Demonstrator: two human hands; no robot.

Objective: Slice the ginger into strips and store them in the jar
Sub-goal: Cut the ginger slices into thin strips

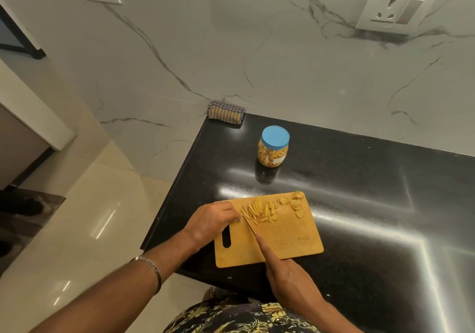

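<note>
Your right hand (pixel 290 278) grips knife (pixel 250 226), forefinger along spine. Left hand (pixel 213 221) fingertips pinch ginger strips (pixel 258 210) on wooden board (pixel 282 240). Lidded jar (pixel 273 149) well behind. Risk: blade beside left fingertips; slip could nick them.

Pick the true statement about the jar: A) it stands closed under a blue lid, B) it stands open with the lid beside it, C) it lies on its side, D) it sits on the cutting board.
A: the jar stands upright on the black counter beyond the board, with its blue lid on.
</note>
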